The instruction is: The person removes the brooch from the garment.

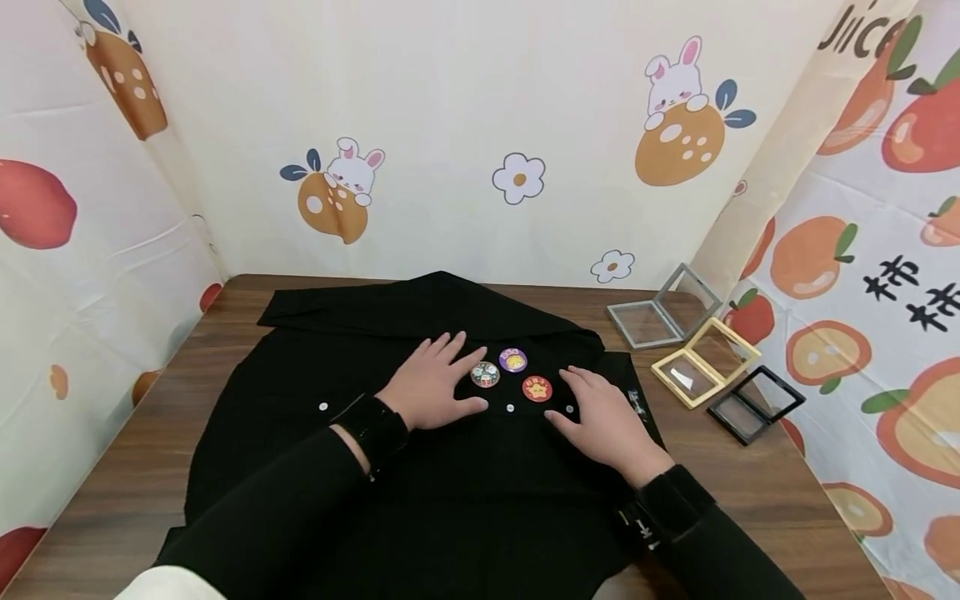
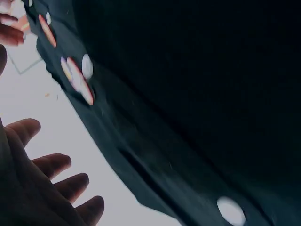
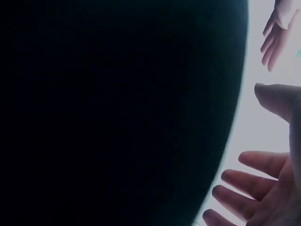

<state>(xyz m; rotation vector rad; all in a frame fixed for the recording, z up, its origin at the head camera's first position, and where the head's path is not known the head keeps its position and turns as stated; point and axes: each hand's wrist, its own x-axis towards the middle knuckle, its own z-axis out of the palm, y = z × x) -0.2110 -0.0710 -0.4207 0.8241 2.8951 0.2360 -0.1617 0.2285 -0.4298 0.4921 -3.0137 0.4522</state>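
A black button-up garment (image 1: 442,542) is spread over the table, with small white buttons across its middle. Three round badges lie close together on the cloth: a multicoloured one (image 1: 485,374), a purple one (image 1: 513,360) and a red one with a yellow star (image 1: 537,388). My left hand (image 1: 431,387) is over the garment, fingers spread, fingertips beside the multicoloured badge. To the right of the red badge is my right hand (image 1: 603,421), its fingers extended and thumb apart. Both wrist views show the left fingers (image 2: 54,165) and right fingers (image 3: 249,183) holding nothing.
Three hinged square cases with clear panes stand unfolded at the table's right: grey (image 1: 643,325), yellow (image 1: 708,367) and black (image 1: 738,421). Printed cloth (image 1: 435,100) hangs behind the wooden table (image 1: 112,492) and on both sides. Black sleeves cover both forearms.
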